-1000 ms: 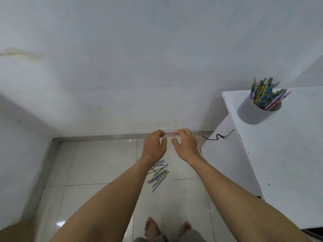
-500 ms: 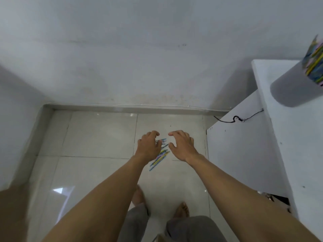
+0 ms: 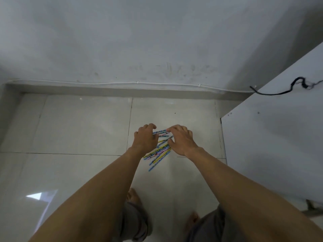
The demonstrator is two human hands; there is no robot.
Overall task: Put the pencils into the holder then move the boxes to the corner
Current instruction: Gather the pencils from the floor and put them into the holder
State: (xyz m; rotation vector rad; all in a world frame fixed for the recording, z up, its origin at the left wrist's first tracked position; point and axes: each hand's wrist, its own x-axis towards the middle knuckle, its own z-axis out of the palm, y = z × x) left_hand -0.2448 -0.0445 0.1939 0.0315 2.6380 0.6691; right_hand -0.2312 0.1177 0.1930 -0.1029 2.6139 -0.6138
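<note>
Pencils (image 3: 160, 151), many-coloured, lie in a loose pile on the pale tiled floor (image 3: 83, 126), a little out from the grey wall (image 3: 157, 41) and to the left of the white bench (image 3: 272, 137). Both bare arms reach down to the pile. The left hand (image 3: 146, 137) is at its left side and the right hand (image 3: 181, 139) at its right, each with fingers curved over the upper pencils. I cannot tell whether either hand is actually gripping a pencil. A thin black cable (image 3: 272, 93) trails off the bench's edge.
</note>
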